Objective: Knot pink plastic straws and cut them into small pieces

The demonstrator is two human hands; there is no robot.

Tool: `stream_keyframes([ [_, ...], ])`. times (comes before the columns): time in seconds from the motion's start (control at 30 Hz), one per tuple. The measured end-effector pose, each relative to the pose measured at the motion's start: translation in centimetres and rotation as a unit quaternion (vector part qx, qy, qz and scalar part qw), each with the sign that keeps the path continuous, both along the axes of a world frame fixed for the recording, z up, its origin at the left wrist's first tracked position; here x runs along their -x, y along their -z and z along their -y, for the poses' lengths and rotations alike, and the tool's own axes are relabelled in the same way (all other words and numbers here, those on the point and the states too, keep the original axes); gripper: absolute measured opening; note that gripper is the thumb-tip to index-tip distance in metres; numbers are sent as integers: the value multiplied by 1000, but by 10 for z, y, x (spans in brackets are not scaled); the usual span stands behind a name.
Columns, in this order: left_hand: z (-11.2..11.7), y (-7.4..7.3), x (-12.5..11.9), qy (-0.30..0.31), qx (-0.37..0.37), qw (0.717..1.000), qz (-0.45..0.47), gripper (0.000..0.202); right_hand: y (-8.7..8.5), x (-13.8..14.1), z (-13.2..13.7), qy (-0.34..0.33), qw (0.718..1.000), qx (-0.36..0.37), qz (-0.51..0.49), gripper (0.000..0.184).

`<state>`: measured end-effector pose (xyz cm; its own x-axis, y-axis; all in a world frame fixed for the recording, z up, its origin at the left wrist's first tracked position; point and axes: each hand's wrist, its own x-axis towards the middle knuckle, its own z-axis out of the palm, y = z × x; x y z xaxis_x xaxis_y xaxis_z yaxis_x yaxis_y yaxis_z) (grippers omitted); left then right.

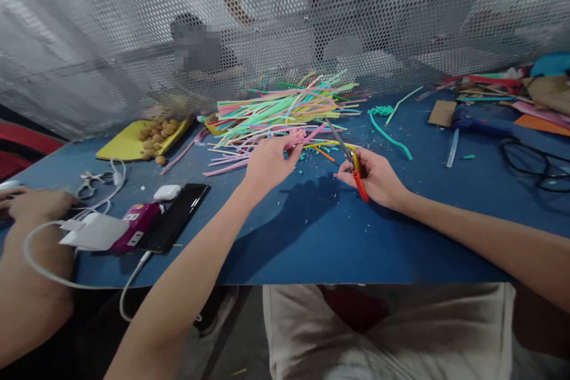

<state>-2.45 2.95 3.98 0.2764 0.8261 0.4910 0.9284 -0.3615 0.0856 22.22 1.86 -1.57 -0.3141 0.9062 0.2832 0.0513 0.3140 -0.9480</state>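
Note:
My left hand (274,160) is closed on a pink pipe cleaner (315,133), bunched into small curls at the fingers with a straight end pointing right. In my right hand (378,175) are scissors (360,185) with orange and yellow handles, their blades pointing up and left. A small pink bit (336,176) shows at that hand's fingertips. The blades are apart from the left hand. Behind both hands lies a heap of pastel pipe cleaners (276,110). Small turquoise cuttings (327,149) are scattered between the hands.
A curled turquoise pipe cleaner (382,111) lies right of the heap. At left are a yellow tray (120,141) of brown nuts, a phone (180,214), a charger (95,231) with cables, and another person's hand (40,205). A glue gun (483,124) lies right. Perforated metal mesh (285,24) stands behind.

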Motion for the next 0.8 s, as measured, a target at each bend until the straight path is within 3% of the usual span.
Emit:
stream_keyframes([
  [0.43, 10, 16, -14, 79, -2, 996, 29, 23, 17, -12, -25, 57, 992, 34, -105, 34],
  [0.8, 8, 22, -11, 135, -36, 990, 31, 19, 10, -13, -23, 99, 982, 36, -156, 32],
])
